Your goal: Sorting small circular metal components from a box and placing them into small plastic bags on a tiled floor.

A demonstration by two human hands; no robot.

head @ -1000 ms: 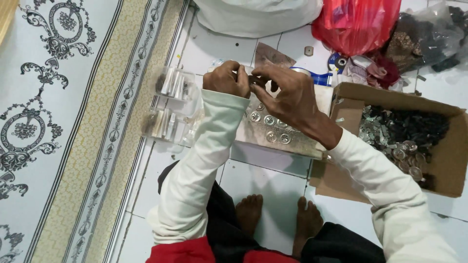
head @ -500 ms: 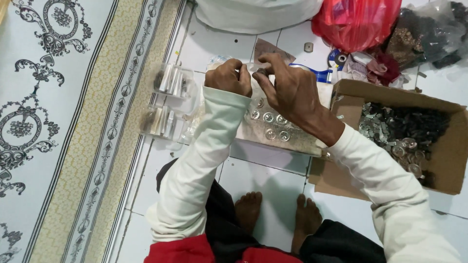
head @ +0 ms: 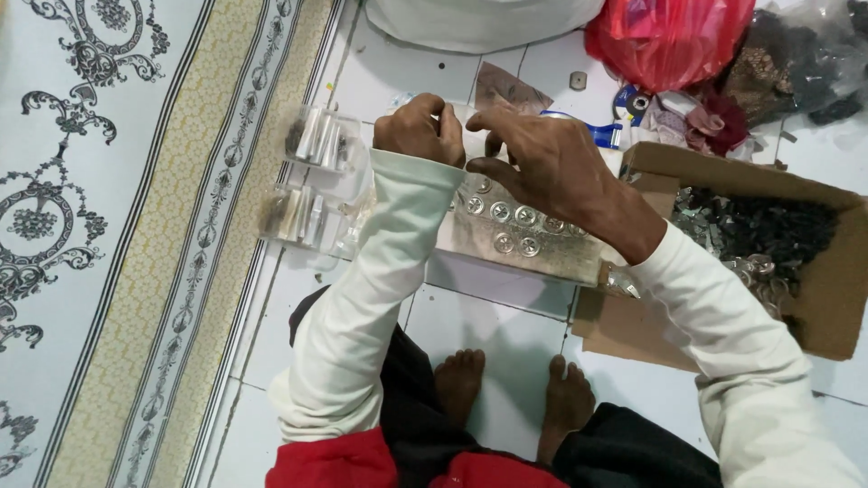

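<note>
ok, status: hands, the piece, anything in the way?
Left hand and right hand pinched together on a small pale piece, above the board of round metal discs. Piece mostly hidden. Nothing blocking.

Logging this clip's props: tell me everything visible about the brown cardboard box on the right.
The cardboard box is plain brown, open at the top, with its flaps folded outward. It lies on the white tiled floor at the person's right, skewed to the tile lines. Inside is a heap of small dark and silvery metal pieces, too small to identify. The right hand's sleeve crosses over its near corner; whether they touch cannot be told. A flat board with round metal pieces adjoins its left edge.
</note>
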